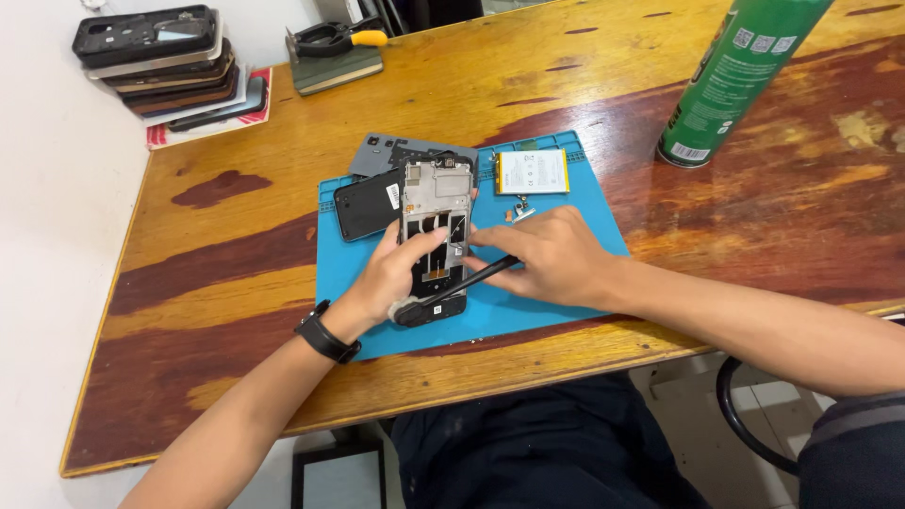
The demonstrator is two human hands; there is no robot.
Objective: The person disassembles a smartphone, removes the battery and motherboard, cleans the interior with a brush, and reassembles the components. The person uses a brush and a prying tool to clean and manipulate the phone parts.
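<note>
Nearby, battery (533,172) (flat) beside opened phone (435,226).

Phone repair workshop: stacked phones (165,66), blue repair mat (556,283) (on a wooden bench (236,254)).

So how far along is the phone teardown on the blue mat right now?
Done: the white rectangular battery lies out on the blue silicone mat, and the grey back cover is set aside. In hand: the left hand steadies the opened black phone frame while the right hand holds a black brush-like tool against it. Left: the frame's remaining parts, too small to make out.
</note>
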